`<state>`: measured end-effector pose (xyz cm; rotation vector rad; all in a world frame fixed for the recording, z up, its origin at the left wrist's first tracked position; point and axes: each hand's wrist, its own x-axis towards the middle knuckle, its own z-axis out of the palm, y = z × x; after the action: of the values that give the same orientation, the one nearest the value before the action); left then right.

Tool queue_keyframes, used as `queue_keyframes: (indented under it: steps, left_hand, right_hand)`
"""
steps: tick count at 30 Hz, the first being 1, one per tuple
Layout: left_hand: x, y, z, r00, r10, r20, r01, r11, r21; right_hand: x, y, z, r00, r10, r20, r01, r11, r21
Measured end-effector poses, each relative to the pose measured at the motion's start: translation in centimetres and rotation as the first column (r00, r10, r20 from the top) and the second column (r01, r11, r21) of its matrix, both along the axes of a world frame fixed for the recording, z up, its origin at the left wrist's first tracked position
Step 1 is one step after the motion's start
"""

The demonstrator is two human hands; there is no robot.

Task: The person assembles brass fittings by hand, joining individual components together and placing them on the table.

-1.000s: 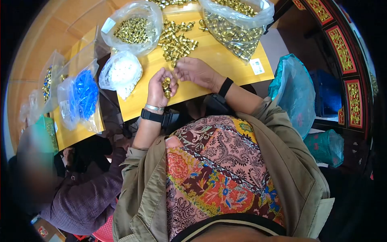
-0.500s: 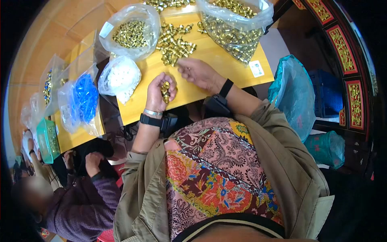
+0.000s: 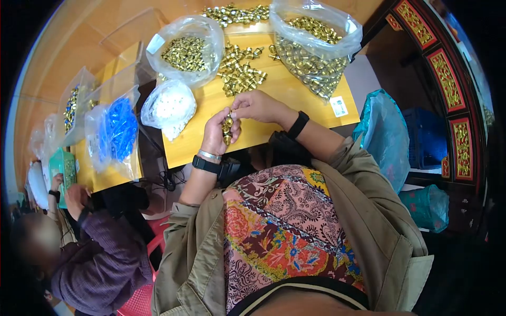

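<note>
My left hand [image 3: 217, 132] is closed around several brass fittings [image 3: 227, 130], which lie in a row along its palm and fingers. My right hand [image 3: 258, 107] meets it from the right, its thumb and fingers pinched at the upper end of that row; the fingertips partly hide what they grip, which looks like a brass fitting. Just beyond both hands, a loose pile of brass fittings [image 3: 242, 78] lies on the yellow wooden table [image 3: 274, 129]. A clear bag of small white parts [image 3: 171, 102] sits to the left of my left hand.
Behind the pile stand a bag of small brass parts [image 3: 185, 53] and a larger bag of brass fittings [image 3: 311, 66]. Blue parts [image 3: 118, 129] in plastic lie on the left, near a green basket [image 3: 68, 174]. A co-worker in a purple sleeve [image 3: 100, 258] sits at lower left.
My right hand has come from beside the pile to my left hand, and the two now touch. The view has shifted slightly. The co-worker's hands have moved toward the green basket.
</note>
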<state>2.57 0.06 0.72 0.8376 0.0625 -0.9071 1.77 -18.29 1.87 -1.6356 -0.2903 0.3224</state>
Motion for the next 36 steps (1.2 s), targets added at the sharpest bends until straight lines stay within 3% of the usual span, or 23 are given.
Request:
queue_keyframes:
  steps: [6, 9, 12, 13, 15, 18, 19, 22, 24, 26, 27, 30, 32, 34, 36]
  left_hand:
    - [0.0, 0.3, -0.1, 0.999, 0.012, -0.032, -0.013, 0.999, -0.04]
    - [0.1, 0.4, -0.4, 0.999, 0.005, -0.036, -0.007, 0.998, -0.065]
    - [0.2, 0.4, -0.3, 0.999, -0.016, -0.045, 0.013, 0.998, -0.065]
    - [0.3, 0.4, -0.2, 0.999, -0.016, -0.04, 0.014, 0.998, -0.059]
    - [0.2, 0.4, 0.1, 0.999, -0.017, -0.043, 0.015, 0.999, -0.052]
    - [0.4, 0.7, -0.2, 0.998, -0.032, -0.057, 0.025, 0.993, -0.116]
    - [0.5, 0.8, -0.4, 0.996, -0.028, -0.084, 0.015, 0.989, -0.149]
    - [0.7, 0.9, -0.7, 0.99, 0.006, -0.138, -0.038, 0.972, -0.233]
    - [0.5, 0.8, -0.8, 0.992, 0.029, -0.126, -0.057, 0.973, -0.222]
    - [0.4, 0.6, -0.3, 0.994, 0.064, -0.09, -0.077, 0.987, -0.145]
    - [0.4, 0.6, -0.2, 0.999, 0.042, -0.022, -0.044, 0.994, -0.1]
    - [0.1, 0.1, 0.8, 0.992, 0.099, -0.075, -0.1, 0.995, -0.002]
    - [0.5, 0.2, 0.0, 0.986, 0.141, -0.084, -0.144, 0.989, -0.023]
    - [0.5, 0.3, 0.2, 0.979, 0.191, -0.07, -0.191, 0.982, 0.003]
    - [0.4, 0.1, 0.7, 0.957, 0.285, 0.049, -0.286, 0.958, 0.003]
  right_hand:
    - [0.9, 0.0, 3.0, 0.995, 0.082, 0.064, -0.05, 0.917, -0.395]
    - [3.5, -0.1, 3.4, 0.974, 0.131, 0.184, -0.04, 0.904, -0.427]
    - [7.7, 1.2, 7.4, 0.927, 0.023, 0.375, 0.141, 0.904, -0.403]
    - [9.4, 1.9, 8.4, 0.887, -0.022, 0.461, 0.201, 0.917, -0.344]
    - [11.2, 3.4, 11.0, 0.683, -0.032, 0.729, 0.345, 0.895, -0.284]
    - [11.6, 3.4, 11.6, 0.43, -0.06, 0.901, 0.567, 0.794, -0.218]
    - [10.7, 3.0, 11.3, 0.529, -0.091, 0.844, 0.471, 0.859, -0.202]
    - [6.2, 1.5, 8.5, 0.909, 0.04, 0.415, 0.159, 0.887, -0.433]
    - [2.9, 1.6, 5.2, 0.949, 0.068, 0.309, 0.089, 0.879, -0.468]
    - [0.6, 1.9, 1.3, 0.84, 0.112, 0.531, 0.182, 0.864, -0.469]
    - [-0.3, 2.1, 0.7, 0.885, 0.03, 0.466, 0.167, 0.911, -0.377]
    - [-1.9, 3.4, 0.3, 0.969, -0.139, 0.204, 0.158, 0.984, -0.079]
    - [-2.3, 4.1, 0.7, 0.986, -0.169, -0.004, 0.169, 0.979, 0.114]
    - [-2.2, 4.1, 1.2, 0.982, -0.162, -0.093, 0.179, 0.961, 0.213]
    - [-2.0, 4.1, 1.4, 0.972, -0.141, -0.187, 0.194, 0.931, 0.308]
